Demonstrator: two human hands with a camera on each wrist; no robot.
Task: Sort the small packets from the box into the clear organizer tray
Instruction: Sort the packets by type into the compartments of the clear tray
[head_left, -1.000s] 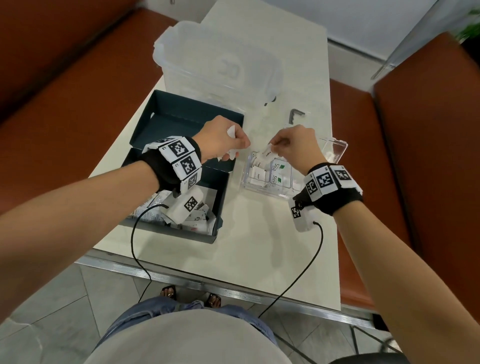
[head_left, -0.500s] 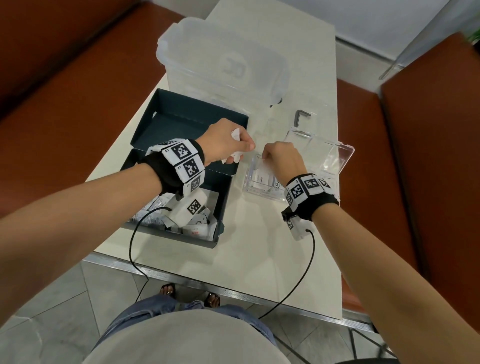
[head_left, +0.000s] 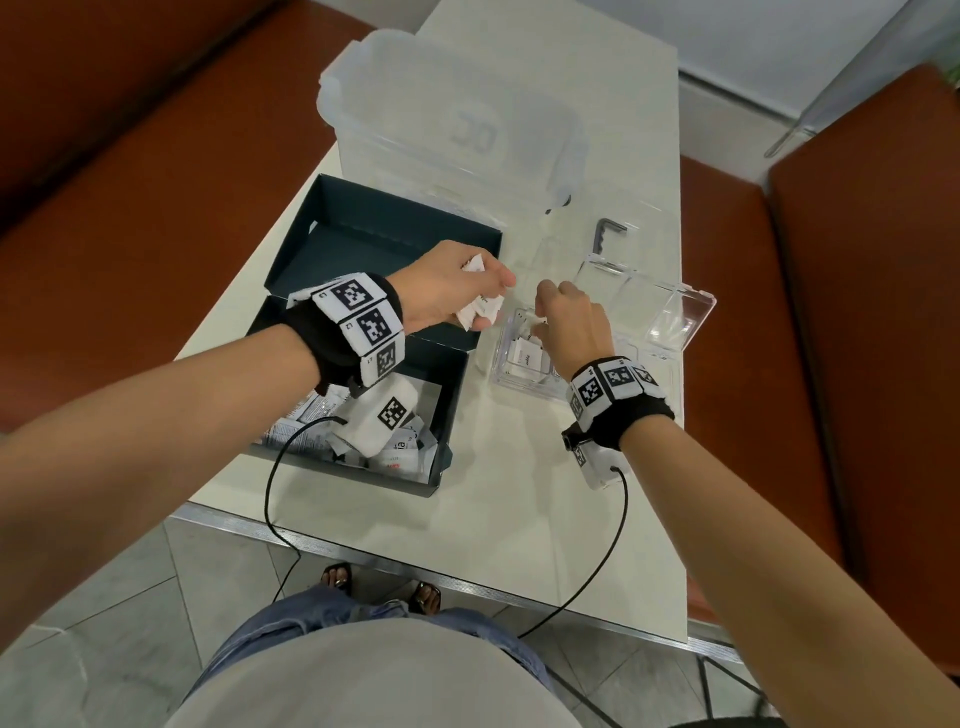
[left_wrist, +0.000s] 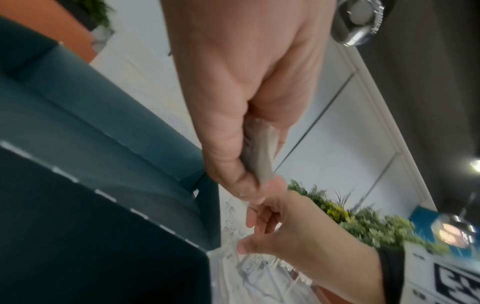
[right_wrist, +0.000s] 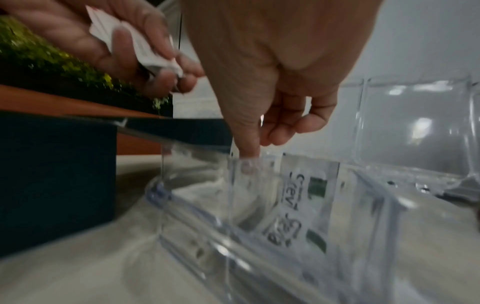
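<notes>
While the left hand (head_left: 447, 291) hovers just past the far right corner of the dark box (head_left: 447, 415), its fingers (right_wrist: 122, 47) are curled round a small bunch of white packets (head_left: 480, 312), pinching them against the thumb. The box sits open on the pale desk (head_left: 519, 519), its lid (head_left: 374, 228) standing up behind it, and more packets (head_left: 395, 452) lie loose in its near end beneath the left wrist. Just to the right of the box stands the clear organizer tray (head_left: 501, 374), with its transparent cover (head_left: 670, 312) folded open on the side away from the box. The right hand (head_left: 574, 325) is over the tray's box-side compartments; in the right wrist view its fingers (right_wrist: 291, 127) are loosely curled and the thumb (right_wrist: 248, 144) points straight down, its tip touching the top edge of a packet standing inside the tray. Whether the thumb and forefinger pinch that packet cannot be told. Another packet (right_wrist: 309, 205) with green marks and dark lettering stands upright in a neighbouring compartment. Behind the box, farther along the desk, a large frosted plastic container (head_left: 452, 119) stands with its lid on.
</notes>
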